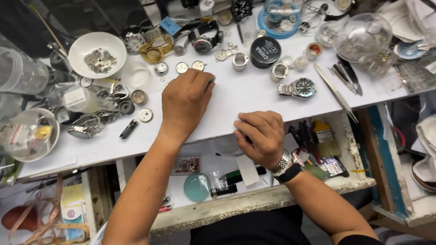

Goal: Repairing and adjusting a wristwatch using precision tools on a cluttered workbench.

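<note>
Head view, looking down on a white worktop (254,97) crowded with watch parts; I take the green-dial steel wristwatch (298,87) as my landmark. My left hand (186,103) lies knuckles up on the bare worktop well to the left of that watch, fingers curled under and pressed together; a small pale green tip (213,79) shows at the fingertips, but I cannot tell what it is or how it is gripped. My right hand (260,137) sits below and a little left of the watch, at the front edge of the worktop, over the open drawer (227,199); fingers bent inward, closed, and I cannot tell whether they pinch anything. A metal-banded watch (287,164) is on that wrist. Left of the landmark, past the left hand, two small round movements (190,66) lie side by side, and farther left stands a white bowl (97,54) holding loose metal parts. Above and left of the landmark sits a round black tin (265,51). Just right of it, long tweezers (335,92) lie slanted. Below it, near the right hand, a flat paintbrush (324,137) rests in the drawer tray, and a pale green watch crystal (197,187) lies in the drawer farther left.
</note>
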